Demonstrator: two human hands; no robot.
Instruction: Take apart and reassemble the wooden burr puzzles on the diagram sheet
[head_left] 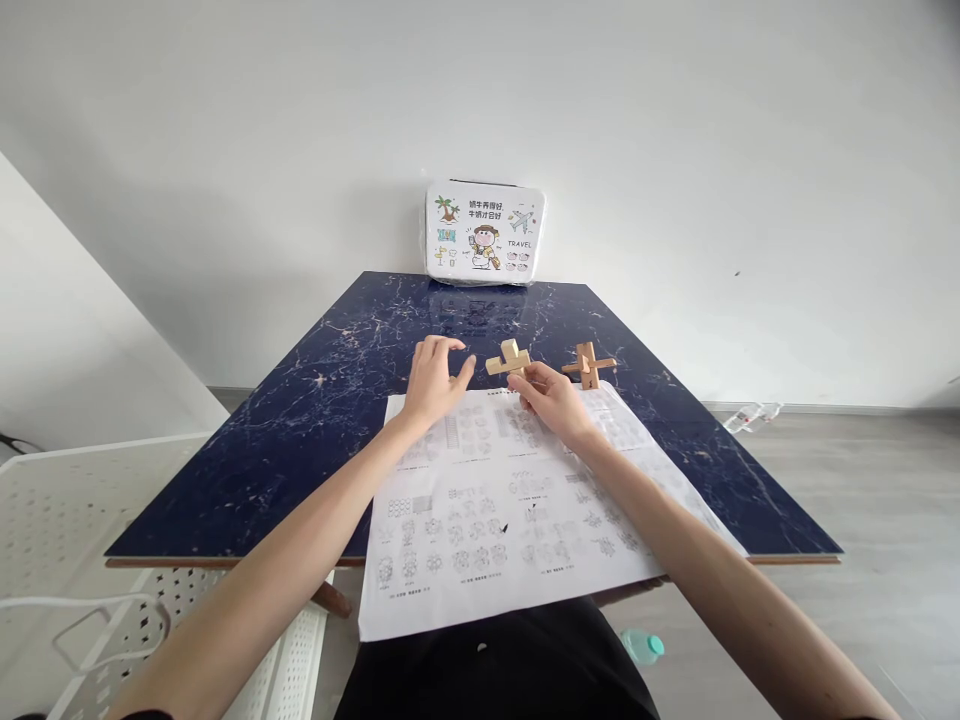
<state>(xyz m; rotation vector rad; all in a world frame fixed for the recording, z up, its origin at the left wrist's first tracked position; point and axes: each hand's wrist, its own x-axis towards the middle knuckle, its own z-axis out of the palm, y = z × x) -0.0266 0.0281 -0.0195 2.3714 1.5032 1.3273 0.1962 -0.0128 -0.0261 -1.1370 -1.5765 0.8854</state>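
Centre of the frame, the right hand (553,396) pinches the pale wooden block cluster (513,357) at its right end, thumb against fingers; a light, level grip should serve best here — squeezing could skew the pieces; just left of it, the left hand (433,382) curves open, fingers and thumb apart, holding nothing — handily placed, I'd judge, for steadying the free end.
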